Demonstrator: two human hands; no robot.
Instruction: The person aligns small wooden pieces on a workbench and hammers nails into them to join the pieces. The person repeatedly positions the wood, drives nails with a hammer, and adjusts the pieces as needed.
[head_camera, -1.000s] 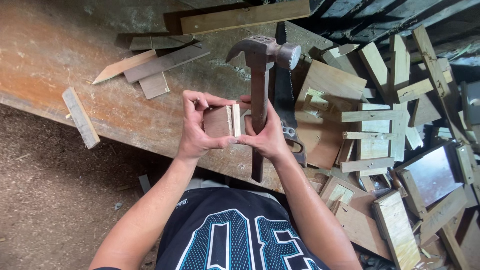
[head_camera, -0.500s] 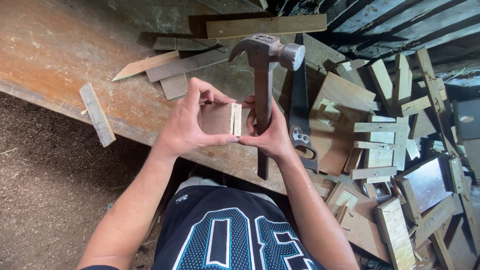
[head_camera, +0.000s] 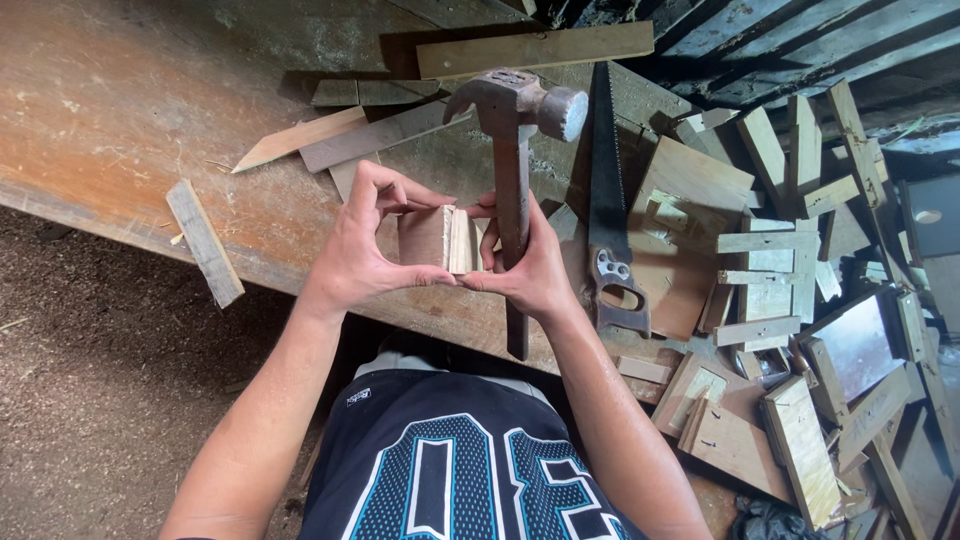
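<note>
A person in a dark jersey holds two hands together above a worn wooden surface (head_camera: 120, 110). The left hand (head_camera: 365, 240) pinches a small wooden block (head_camera: 437, 238) with a pale strip along its right side; the right hand (head_camera: 530, 270) steadies that edge while gripping a claw hammer (head_camera: 515, 150) upright. To align the pieces well, edges should sit flush. Beyond lie a handsaw (head_camera: 605, 200) and scrap offcuts (head_camera: 770, 250).

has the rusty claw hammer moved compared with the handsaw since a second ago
Cannot tell: the rusty claw hammer stands beside the handsaw as before; the whole view shifted, so the camera moved.
</note>
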